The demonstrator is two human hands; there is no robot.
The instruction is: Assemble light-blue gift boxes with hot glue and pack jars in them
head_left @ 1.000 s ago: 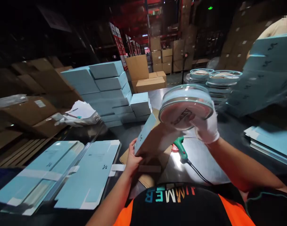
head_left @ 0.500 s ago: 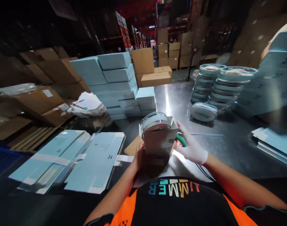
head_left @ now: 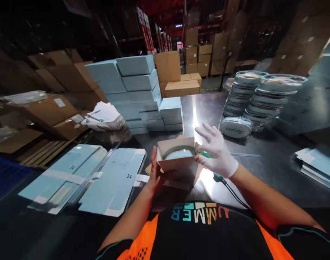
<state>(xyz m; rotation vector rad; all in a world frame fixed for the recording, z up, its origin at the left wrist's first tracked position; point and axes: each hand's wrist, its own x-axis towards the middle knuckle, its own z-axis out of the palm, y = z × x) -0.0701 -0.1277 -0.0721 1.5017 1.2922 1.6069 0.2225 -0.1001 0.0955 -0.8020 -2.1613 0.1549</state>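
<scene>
Though the round clear-lidded tin point(head_left: 179, 153) sits sunk in the small open brown cardboard box point(head_left: 176, 159), only its rim and lid show, and the green-handled tool point(head_left: 208, 156) is mostly hidden behind the white-gloved right hand point(head_left: 216, 153), whose fingers are spread loose beside the box. The bare left hand point(head_left: 154, 173) seems to grip the box's left wall, its fingers hidden. Both rest over a shiny steel table point(head_left: 262, 169), amid dim warehouse shelving, stacked pale-blue boxes point(head_left: 135, 90) and stacked tins point(head_left: 262, 97).

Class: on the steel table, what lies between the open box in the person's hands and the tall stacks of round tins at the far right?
In the head view, one round tin lies alone on the table between the open box and the tin stacks.
</scene>
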